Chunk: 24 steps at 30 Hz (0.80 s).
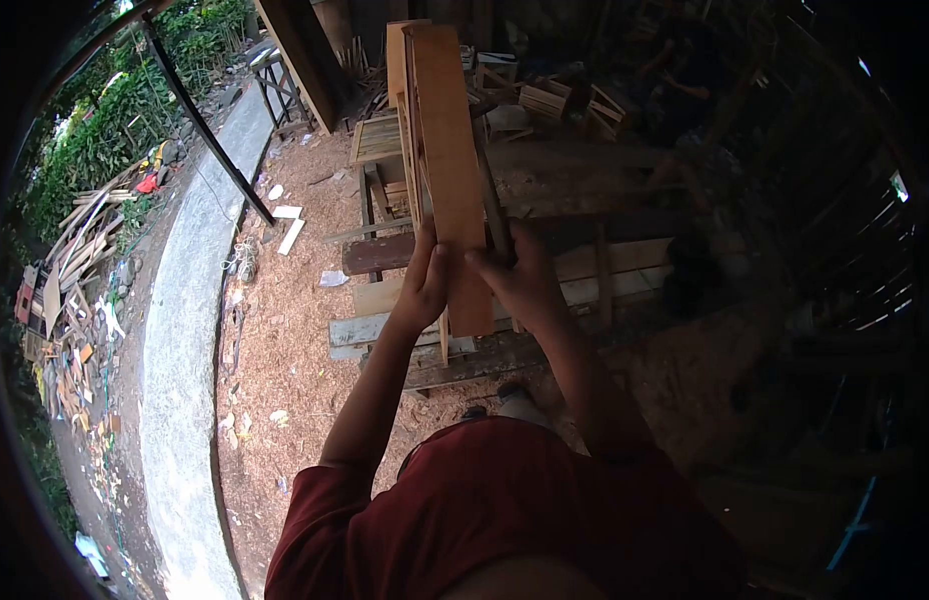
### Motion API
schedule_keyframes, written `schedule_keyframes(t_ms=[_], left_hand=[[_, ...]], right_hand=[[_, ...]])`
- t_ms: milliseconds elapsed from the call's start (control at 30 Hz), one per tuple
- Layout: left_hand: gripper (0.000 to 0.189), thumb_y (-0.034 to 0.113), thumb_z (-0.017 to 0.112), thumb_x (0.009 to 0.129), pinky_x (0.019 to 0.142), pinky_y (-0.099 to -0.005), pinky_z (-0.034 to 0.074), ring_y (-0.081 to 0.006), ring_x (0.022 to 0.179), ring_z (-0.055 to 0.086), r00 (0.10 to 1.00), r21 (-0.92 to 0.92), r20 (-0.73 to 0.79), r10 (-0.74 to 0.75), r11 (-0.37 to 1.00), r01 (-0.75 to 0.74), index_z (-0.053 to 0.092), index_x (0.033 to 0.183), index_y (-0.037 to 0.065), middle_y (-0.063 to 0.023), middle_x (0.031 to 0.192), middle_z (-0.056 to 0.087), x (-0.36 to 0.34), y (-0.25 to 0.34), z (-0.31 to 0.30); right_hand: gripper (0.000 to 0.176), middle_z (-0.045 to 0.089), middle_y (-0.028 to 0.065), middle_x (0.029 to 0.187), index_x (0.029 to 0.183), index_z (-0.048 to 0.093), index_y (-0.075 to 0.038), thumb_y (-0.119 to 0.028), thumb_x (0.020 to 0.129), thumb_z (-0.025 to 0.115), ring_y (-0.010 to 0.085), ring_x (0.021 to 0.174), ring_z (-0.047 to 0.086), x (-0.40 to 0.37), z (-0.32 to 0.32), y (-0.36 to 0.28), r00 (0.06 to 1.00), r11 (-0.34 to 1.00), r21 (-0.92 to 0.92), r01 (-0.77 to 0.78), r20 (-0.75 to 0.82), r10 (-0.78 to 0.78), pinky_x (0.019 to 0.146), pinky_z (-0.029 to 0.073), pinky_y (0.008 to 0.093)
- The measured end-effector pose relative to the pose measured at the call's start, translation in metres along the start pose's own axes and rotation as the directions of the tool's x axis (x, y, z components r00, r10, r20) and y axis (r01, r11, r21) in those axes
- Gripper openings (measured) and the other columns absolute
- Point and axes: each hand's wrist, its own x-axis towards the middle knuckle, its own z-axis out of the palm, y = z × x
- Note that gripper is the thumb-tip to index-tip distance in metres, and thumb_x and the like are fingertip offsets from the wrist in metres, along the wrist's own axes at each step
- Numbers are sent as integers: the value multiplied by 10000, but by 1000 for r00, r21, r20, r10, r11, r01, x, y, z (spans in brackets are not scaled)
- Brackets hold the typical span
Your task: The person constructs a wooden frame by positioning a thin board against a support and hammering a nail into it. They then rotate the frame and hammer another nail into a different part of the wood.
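Note:
A long wooden piece (453, 150) stretches away from me over the workbench, its broad, smooth board face toward me and thinner slats along its left side. My left hand (423, 282) is closed on its left edge near the close end, thumb resting on the face. On the opposite edge, my right hand (523, 278) grips it with the thumb pressed to the face and the fingers mostly hidden behind. The near end of the board extends below both hands, over the planks (370, 330) of the bench.
Wood shavings (275, 380) cover the ground, beside a concrete path (180, 330). A dark post (210, 130) slants at the left. Scrap wood (90, 235) lies beyond the path. Several small wooden frames (575, 102) sit at the back, near a person (690, 85) in shadow.

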Motion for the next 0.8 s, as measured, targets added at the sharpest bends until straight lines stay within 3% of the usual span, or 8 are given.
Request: schedule_keyframes(t_ms=[167, 300, 400, 467, 800], left_hand=[[572, 191, 328, 1126, 1209, -357, 277, -285, 1504, 322, 999, 92, 10, 36, 995, -36, 156, 1595, -89, -241, 1605, 345, 1, 7, 0], [557, 196, 319, 1126, 1184, -355, 320, -284, 1459, 391, 999, 77, -10, 38, 996, -38, 180, 1588, -82, -237, 1558, 406, 0, 5, 1], [536, 215, 314, 1128, 1141, -352, 374, -274, 1386, 470, 1000, 41, -5, 31, 999, -31, 218, 1572, -69, -222, 1488, 475, 0, 15, 5], [516, 218, 313, 1128, 1105, -348, 409, -262, 1327, 514, 998, 55, -37, 60, 997, -58, 245, 1558, -57, -206, 1436, 512, 1, 17, 8], [538, 166, 332, 1109, 1179, -361, 317, -281, 1441, 397, 998, 90, -22, 61, 994, -59, 212, 1574, -77, -226, 1542, 412, 3, 1, -3]], right_hand=[[306, 608, 19, 828, 1071, 606, -28, -209, 898, 783, 105, 751, 579, -1, 2, 9, 991, 990, -58, 129, -22, -131, 691, 489, 299], [342, 673, 44, 990, 1156, 628, -17, -205, 915, 782, 109, 914, 636, -3, 0, 4, 1000, 999, -46, 22, 16, -21, 819, 514, 296], [331, 669, 33, 984, 1147, 630, -21, -205, 917, 780, 100, 891, 625, -2, 1, 10, 1000, 1000, -3, 18, 14, -18, 806, 509, 288], [286, 593, 15, 822, 1061, 599, -26, -194, 905, 769, 100, 752, 570, -1, 4, 12, 994, 994, 41, 105, -29, -104, 694, 486, 293], [312, 634, 48, 860, 1100, 602, -21, -192, 902, 772, 138, 782, 616, -1, 4, 7, 992, 993, -6, 120, -39, -120, 715, 508, 324]])
